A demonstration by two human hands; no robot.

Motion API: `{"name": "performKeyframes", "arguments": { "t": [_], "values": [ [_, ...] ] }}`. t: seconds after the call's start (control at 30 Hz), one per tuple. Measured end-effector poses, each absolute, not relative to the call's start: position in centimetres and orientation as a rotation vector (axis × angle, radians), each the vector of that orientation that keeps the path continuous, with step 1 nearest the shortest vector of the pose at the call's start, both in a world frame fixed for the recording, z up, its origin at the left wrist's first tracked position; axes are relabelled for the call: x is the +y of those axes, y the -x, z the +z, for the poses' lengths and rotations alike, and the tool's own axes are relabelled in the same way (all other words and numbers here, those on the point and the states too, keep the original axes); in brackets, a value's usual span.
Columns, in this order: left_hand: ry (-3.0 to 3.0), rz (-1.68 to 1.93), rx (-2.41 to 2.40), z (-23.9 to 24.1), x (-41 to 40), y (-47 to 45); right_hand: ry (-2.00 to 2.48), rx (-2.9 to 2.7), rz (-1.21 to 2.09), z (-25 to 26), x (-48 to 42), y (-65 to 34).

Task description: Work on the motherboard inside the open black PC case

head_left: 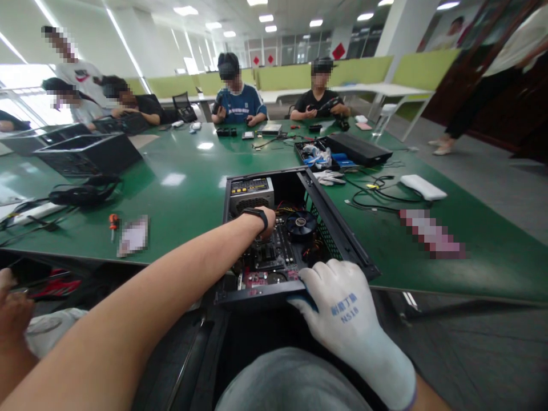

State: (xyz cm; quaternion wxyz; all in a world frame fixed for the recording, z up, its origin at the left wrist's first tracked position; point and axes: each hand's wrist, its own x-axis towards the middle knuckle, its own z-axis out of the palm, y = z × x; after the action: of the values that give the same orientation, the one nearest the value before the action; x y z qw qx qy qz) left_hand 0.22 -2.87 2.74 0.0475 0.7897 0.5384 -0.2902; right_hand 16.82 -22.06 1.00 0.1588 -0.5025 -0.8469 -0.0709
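Note:
An open computer case (263, 294) lies on its side at the table's near edge, with a power supply (252, 194), a motherboard (274, 248) and a round cooling fan (301, 224) inside. My left hand (269, 221), bare and with a black band at the wrist, reaches into the case above the motherboard, between power supply and fan. Its fingers are hidden, so what they touch does not show. Wearing a white work glove, my right hand (336, 291) grips the near rim of the case, fingers over the top and thumb at the front.
Left on the green table (184, 211) are a screwdriver (113, 225), black headphones (88, 191) and another open case (89, 157). A parts tray with gloves (317, 155), cables (377, 200) and a white power bank-like block (423, 186) lie right. Several people sit around the table.

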Motion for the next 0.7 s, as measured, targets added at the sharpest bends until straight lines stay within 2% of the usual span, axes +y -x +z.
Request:
{"name": "performKeyframes", "arguments": {
  "t": [0.47,0.7],
  "values": [
    [-2.359,-0.846,1.716,-0.4,-0.3,0.7,1.426,-2.408,-0.179,1.0,-22.1,-16.8],
    [-2.343,-0.932,1.714,0.0,-0.6,0.2,1.422,-2.415,-0.194,1.0,-22.0,-16.8]
  ]
}}
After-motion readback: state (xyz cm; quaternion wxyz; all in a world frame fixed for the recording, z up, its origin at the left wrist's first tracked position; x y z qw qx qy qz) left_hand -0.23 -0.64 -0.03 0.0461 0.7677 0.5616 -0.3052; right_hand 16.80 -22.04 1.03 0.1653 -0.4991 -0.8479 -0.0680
